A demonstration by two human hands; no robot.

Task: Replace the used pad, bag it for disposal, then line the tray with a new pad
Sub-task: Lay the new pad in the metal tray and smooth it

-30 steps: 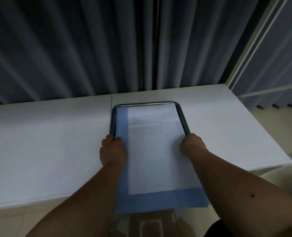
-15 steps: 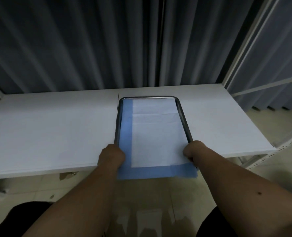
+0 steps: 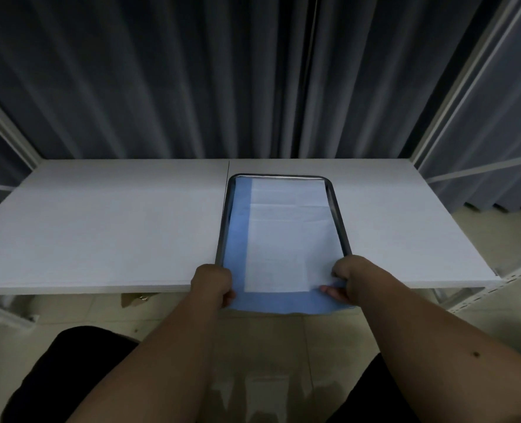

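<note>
A metal tray (image 3: 336, 206) lies on the white table (image 3: 106, 227), its near end at the table's front edge. A pad (image 3: 283, 239) with a white middle and blue border lines it and hangs a little over the near end. My left hand (image 3: 211, 282) grips the tray's near left corner together with the pad's blue edge. My right hand (image 3: 344, 277) grips the near right corner, fingers curled over the pad's blue border.
Dark curtains (image 3: 192, 74) hang behind the table. White shelf posts (image 3: 454, 96) stand at the right and left. A tiled floor (image 3: 283, 346) lies below, with my dark-clothed knees at the bottom corners.
Tray and pad now sit farther back on the table, with less pad hanging over the front edge. Both hands slid from the tray's sides to its near corners. The view pulled back.
</note>
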